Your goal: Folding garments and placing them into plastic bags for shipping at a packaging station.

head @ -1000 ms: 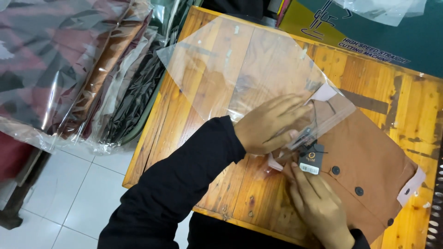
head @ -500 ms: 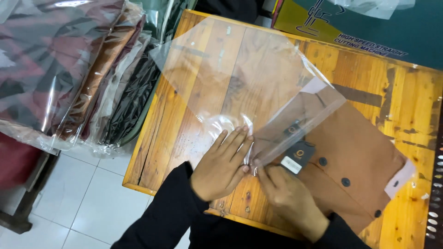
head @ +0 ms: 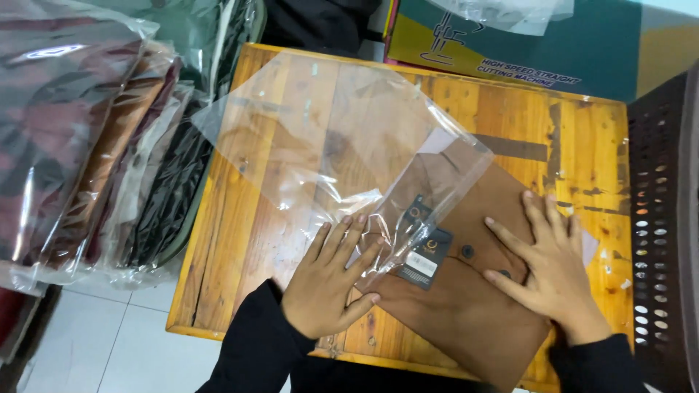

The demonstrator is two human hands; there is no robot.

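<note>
A folded brown garment with dark buttons and a dark hang tag lies on the wooden table, its top end inside the mouth of a clear plastic bag. My left hand lies flat with fingers spread on the bag's lower edge, beside the garment. My right hand presses flat on the garment's right side, fingers apart. Neither hand grips anything.
A stack of bagged garments in red, brown and black leans left of the table. A green printed box sits behind the table. A dark perforated crate stands at the right edge. White floor tiles show at lower left.
My right hand has moved from the garment's lower left edge onto its right side. My left hand has shifted slightly and flattened on the bag. The view has tilted.
</note>
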